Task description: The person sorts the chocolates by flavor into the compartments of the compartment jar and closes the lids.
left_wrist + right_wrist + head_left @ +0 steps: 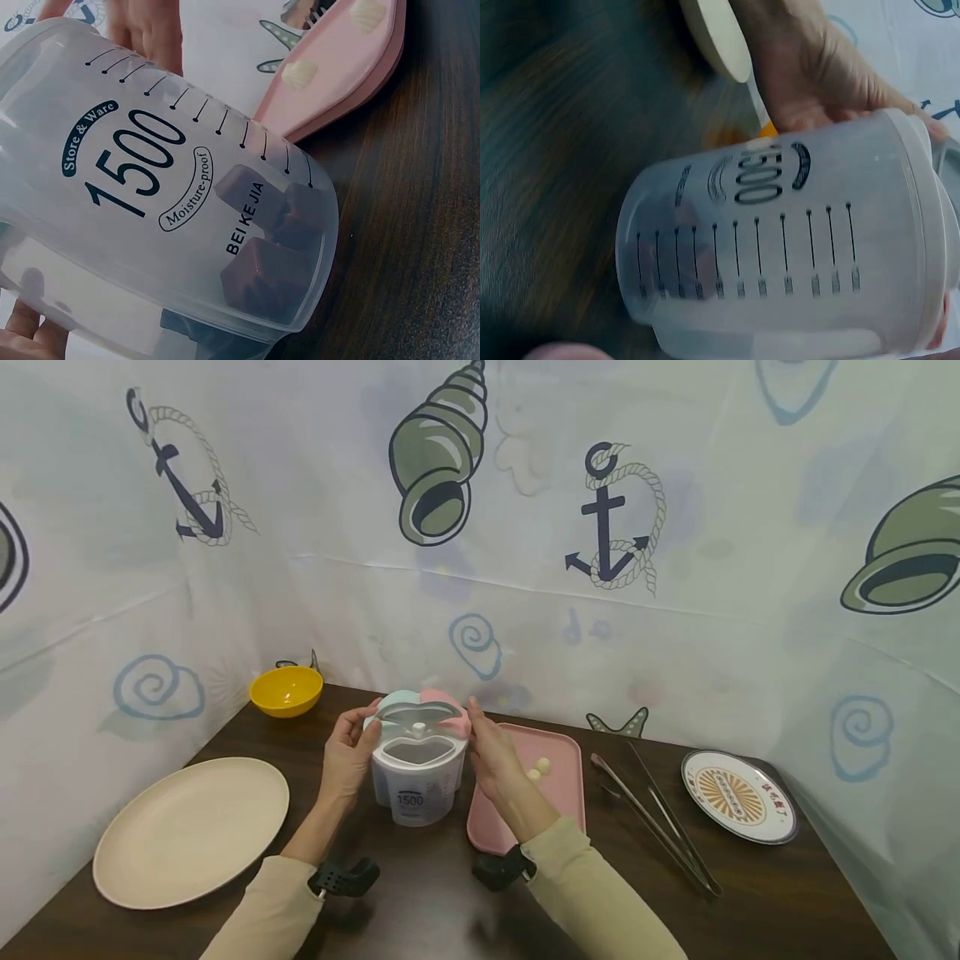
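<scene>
A translucent storage container marked 1500 stands before me on the dark table. Teal and pink petal-shaped flaps surround a small knob on its white lid. My left hand holds the lid's left side, thumb near the top edge. On the opposite side, my right hand grips the lid's rim; part of its fingers is hidden behind the container. In the left wrist view, several dark reddish cubes show through the wall at the bottom of the front compartment.
Right of the container lies a pink tray with small cream-coloured pieces. Metal tongs and a printed plate are farther right. On the left are a large beige plate and a yellow bowl. A printed curtain hangs behind.
</scene>
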A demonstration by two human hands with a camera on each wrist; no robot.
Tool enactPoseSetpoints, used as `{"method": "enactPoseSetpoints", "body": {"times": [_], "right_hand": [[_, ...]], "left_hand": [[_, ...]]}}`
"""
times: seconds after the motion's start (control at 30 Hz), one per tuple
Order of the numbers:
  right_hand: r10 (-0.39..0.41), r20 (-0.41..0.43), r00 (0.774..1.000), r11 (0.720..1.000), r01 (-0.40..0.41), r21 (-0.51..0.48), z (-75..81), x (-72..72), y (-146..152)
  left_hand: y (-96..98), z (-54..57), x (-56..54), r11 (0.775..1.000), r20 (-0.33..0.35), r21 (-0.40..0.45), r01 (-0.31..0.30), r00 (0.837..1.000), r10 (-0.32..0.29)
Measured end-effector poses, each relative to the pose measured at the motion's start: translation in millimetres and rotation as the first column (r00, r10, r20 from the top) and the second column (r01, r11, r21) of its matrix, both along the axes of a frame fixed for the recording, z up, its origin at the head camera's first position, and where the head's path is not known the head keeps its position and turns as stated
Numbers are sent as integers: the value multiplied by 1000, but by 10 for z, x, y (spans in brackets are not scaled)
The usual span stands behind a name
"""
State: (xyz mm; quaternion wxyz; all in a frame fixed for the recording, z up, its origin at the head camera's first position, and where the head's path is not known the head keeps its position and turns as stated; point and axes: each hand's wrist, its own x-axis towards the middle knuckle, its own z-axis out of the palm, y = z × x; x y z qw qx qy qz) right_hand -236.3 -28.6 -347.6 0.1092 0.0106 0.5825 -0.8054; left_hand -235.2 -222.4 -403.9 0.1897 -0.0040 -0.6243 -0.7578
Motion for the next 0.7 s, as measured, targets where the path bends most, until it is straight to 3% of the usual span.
{"method": "enactPoseSetpoints", "body": {"times": [0.17,0.33,0.57,0.7], "right_hand": [[16,14,1000,999,-16,-31,-25,-14,-75],[74,-29,997,996,-75,-51,-73,-18,-22],[234,-125,964,966,-245,-82,-210,-13,126],[280,-146,949,956,-290,-51,-278,-35,179]], "left_hand": [[23,-4,7,1000,7,-13,-12,1000,12],[25,27,42,998,48,-64,-8,999,11],[24,59,121,990,88,-79,114,990,-107],[24,24,186,983,94,-88,161,984,-152]]}}
